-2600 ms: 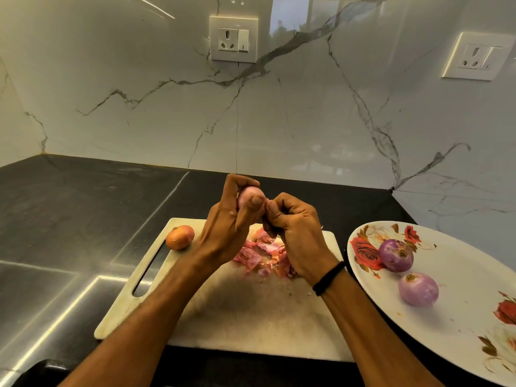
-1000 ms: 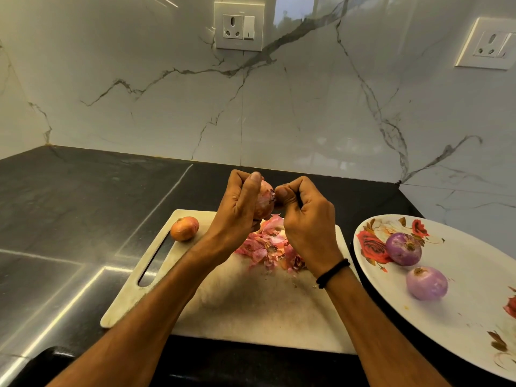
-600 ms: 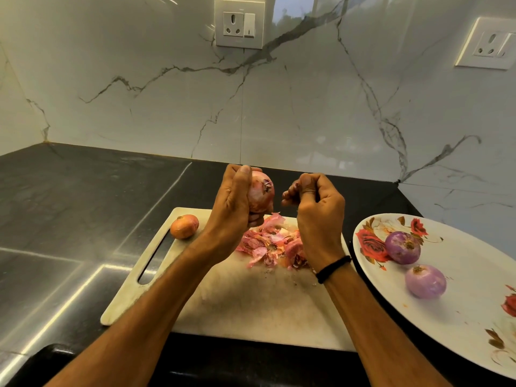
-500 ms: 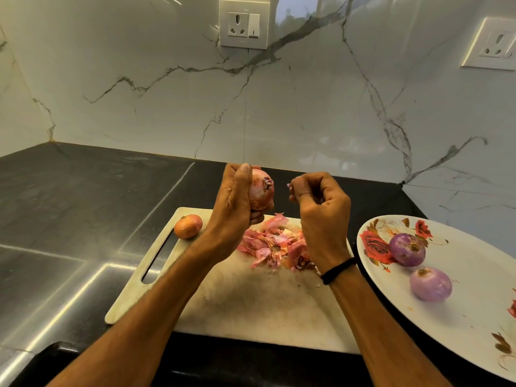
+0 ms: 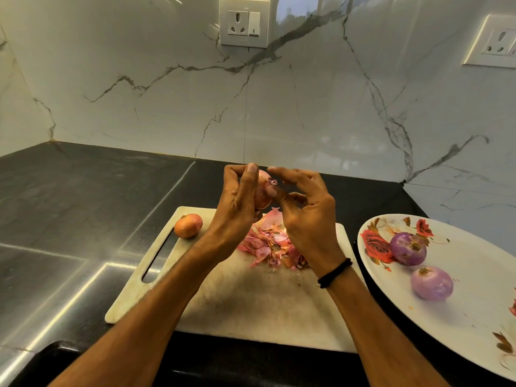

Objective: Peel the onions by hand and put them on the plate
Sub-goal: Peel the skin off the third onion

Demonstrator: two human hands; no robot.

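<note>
While your left grip (image 5: 237,208) clasped the onion (image 5: 262,192), frayed end facing right, your right grip (image 5: 307,219) sat just beside it, fingers loose, thumb touching skin, holding nothing.

Pink onion (image 5: 262,196) (skin ragged) aloft

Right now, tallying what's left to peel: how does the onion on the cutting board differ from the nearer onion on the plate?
The board onion wears dry orange-brown skin; the nearer plate onion is bare, glossy purple. The board onion lies alone; the plate onion has a peeled neighbour. Both are whole and roundish.
</note>
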